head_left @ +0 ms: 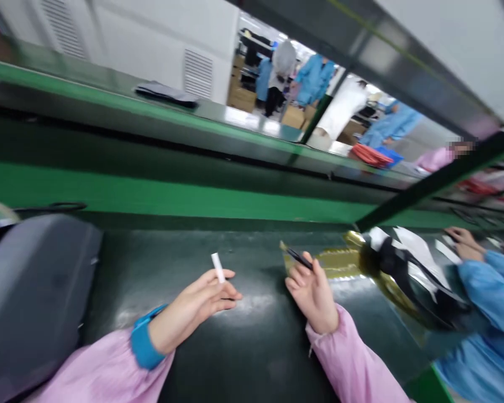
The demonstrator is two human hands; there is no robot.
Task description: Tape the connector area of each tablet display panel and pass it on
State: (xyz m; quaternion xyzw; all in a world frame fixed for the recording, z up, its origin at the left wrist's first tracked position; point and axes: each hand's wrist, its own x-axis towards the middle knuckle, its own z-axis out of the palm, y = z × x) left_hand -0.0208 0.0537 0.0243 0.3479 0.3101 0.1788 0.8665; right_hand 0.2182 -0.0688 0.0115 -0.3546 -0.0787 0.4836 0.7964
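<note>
Holding a small white strip (218, 266) above the counter (252, 358), my left hand (208, 295) has it lightly caught between thumb and forefinger, as far as the blur lets me judge, the other fingers reaching loosely to the right. The strip stands up from them, its top leaning a little left. I judge it feather-light and thin, stiff enough to stand by itself but easy to crease; an end or edge is the place to take it, with little squeeze.

My right hand (313, 288) pinches black tweezers (301, 259), their tips aimed far and left, well apart from the strip. They look slim and rigid, best held along the middle, and their points could nick anything thin. Whether the tips grip something I cannot tell, because yellow film (340, 263) lies behind them.

That film runs right toward black straps (397, 260) and white sheets (420, 249), a tangle that would snag a wide reach. Just beyond, a co-worker's hand (466, 243) is busy on the right. A gray case (50, 285) crowds my left arm. Across the far side runs a green shelf (218, 120) bearing a dark cloth (166, 92), and a slanting post (403, 202) hems in the far right.
</note>
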